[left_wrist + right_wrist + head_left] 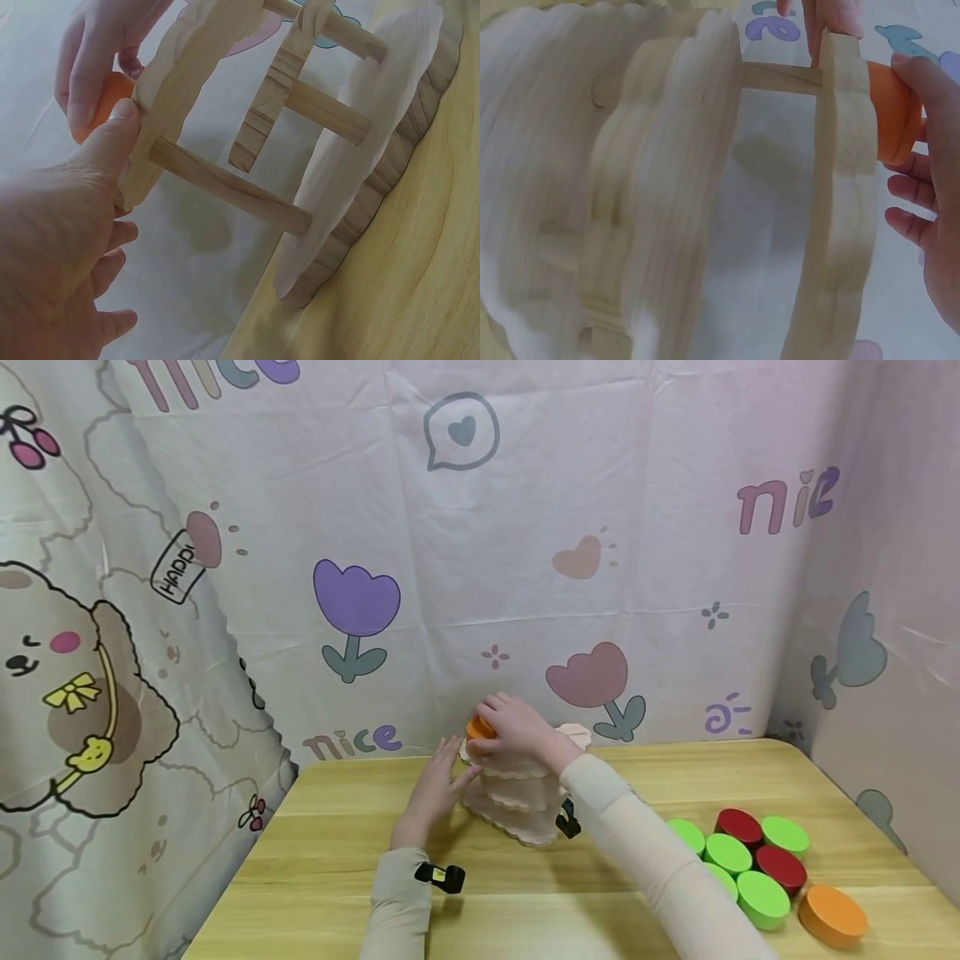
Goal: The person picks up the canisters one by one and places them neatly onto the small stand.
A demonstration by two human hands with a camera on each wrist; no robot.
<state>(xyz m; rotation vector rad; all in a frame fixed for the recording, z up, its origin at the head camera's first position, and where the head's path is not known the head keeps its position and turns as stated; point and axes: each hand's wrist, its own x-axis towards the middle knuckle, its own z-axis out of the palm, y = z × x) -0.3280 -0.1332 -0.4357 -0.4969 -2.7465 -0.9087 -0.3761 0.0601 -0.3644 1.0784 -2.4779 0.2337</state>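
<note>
A pale wooden tiered stand (517, 822) with scalloped, cloud-shaped shelves joined by round dowels stands toward the table's back edge. My right hand (517, 727) grips an orange round disc (477, 739) at the left side of the top shelf (847, 165); in the right wrist view the disc (891, 112) meets the shelf's upper face. My left hand (429, 793) is at the stand's left side, fingers spread. In the left wrist view its thumb (112, 142) lies at the top shelf's edge, close to the disc. Its other fingertips appear to hold nothing.
At the right of the wooden table (315, 843) sit several light green discs (763, 897), two dark red discs (780, 868) and another orange disc (832, 914). The right forearm partly covers this group. A printed curtain (480, 568) hangs behind the table and along both sides.
</note>
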